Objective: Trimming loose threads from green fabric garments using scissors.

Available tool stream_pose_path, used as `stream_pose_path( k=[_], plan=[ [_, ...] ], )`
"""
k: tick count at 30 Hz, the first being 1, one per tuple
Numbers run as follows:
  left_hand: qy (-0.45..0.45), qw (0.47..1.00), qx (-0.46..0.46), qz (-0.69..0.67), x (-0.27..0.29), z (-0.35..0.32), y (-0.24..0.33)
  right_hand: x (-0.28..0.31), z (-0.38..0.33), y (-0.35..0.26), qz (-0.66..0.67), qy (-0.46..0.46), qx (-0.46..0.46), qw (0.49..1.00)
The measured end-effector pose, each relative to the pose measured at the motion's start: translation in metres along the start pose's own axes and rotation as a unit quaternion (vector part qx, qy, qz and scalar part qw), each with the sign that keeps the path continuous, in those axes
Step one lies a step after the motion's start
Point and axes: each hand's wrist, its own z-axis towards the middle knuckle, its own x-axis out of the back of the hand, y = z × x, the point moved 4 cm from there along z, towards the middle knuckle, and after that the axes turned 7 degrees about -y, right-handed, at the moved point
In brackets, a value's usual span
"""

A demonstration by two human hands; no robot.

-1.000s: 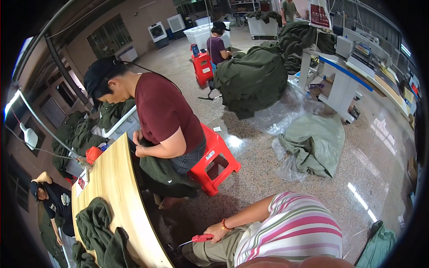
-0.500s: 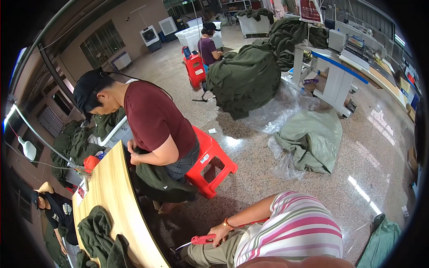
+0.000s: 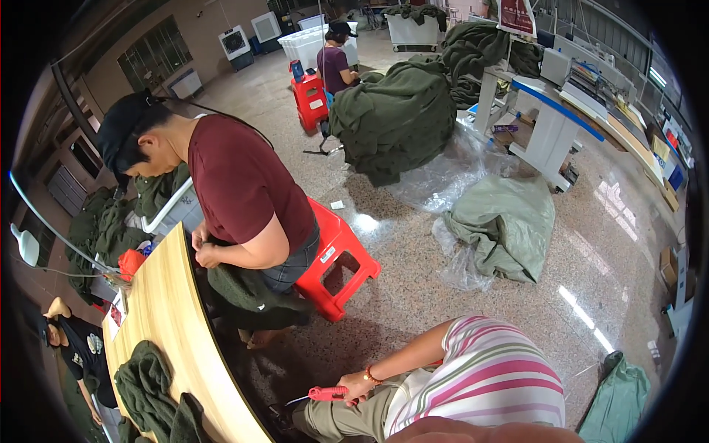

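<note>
My right hand [image 3: 357,385], with a beaded bracelet at the wrist, is closed around a red-handled tool [image 3: 325,393]. A slim pale shaft runs from the handle toward the shadow under the table edge; its tip and exact kind I cannot make out. Hand and tool rest just above my khaki trouser leg [image 3: 317,419]. My left hand does not show. Left of the tool stands a light wood-topped table [image 3: 166,295], with a crumpled dark green fleece piece [image 3: 144,384] lying on its near part.
Beyond my hand, a co-worker in a maroon shirt [image 3: 236,177] sits on a red stool [image 3: 341,273], handling dark green fabric [image 3: 247,288]. Another person [image 3: 83,347] is across the table. Behind lie a large green fabric bundle [image 3: 395,122] and a grey-green sack [image 3: 509,229].
The view has turned slightly, so the surroundings sit a little farther left. My right hand keeps its hold on the red-handled tool. The co-worker's hands stay on the fabric.
</note>
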Motion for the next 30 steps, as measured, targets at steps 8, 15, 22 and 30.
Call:
stream_pose_path(
  k=[8, 15, 22, 30],
  plan=[
    [0.009, 0.999, 0.03, -0.004, 0.015, -0.013, -0.009, -0.006, 0.008, -0.006, 0.017, -0.002, 0.031, 0.999],
    [0.026, 0.999, 0.039, -0.025, 0.027, -0.024, -0.009, -0.011, 0.02, -0.004, -0.052, -0.008, 0.077, 0.996],
    [0.034, 0.997, 0.042, -0.047, 0.027, -0.025, -0.002, -0.015, 0.015, -0.015, -0.072, -0.008, 0.104, 0.992],
    [0.04, 0.996, 0.05, -0.063, 0.026, -0.027, 0.009, -0.014, 0.024, -0.009, -0.056, -0.009, 0.112, 0.992]
  ],
)
